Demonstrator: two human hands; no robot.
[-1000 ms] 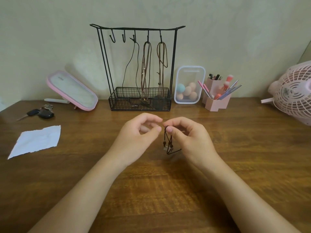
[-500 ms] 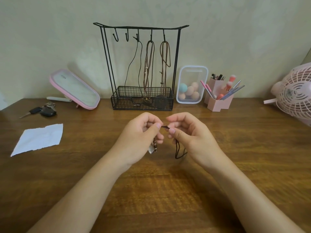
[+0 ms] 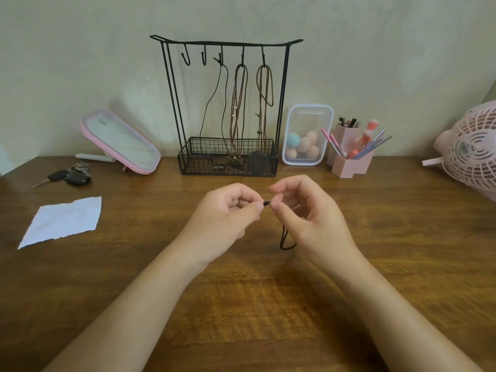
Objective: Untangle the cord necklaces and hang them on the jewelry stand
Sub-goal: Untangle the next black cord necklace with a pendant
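A black cord necklace [image 3: 285,238] is held just above the wooden table [image 3: 402,251]. My left hand [image 3: 225,218] and my right hand [image 3: 311,213] both pinch a short stretch of it between thumb and forefinger, fingertips almost meeting. A loop of the cord hangs below my right hand; the rest is hidden in my palms. The black wire jewelry stand [image 3: 228,108] is at the back against the wall. A thin black necklace [image 3: 214,103] and two brown cord necklaces [image 3: 239,103] hang from its three right hooks. The two left hooks are bare.
A pink-framed mirror [image 3: 120,142], keys [image 3: 69,177] and a white paper scrap [image 3: 63,221] lie to the left. A clear box of sponges [image 3: 306,135], a pink brush holder [image 3: 351,154] and a pink fan [image 3: 472,154] stand to the right.
The bunched cord has been drawn out between my hands. The pendant that showed under my left hand half a second ago is now out of sight, and a loop dangles under my right hand.
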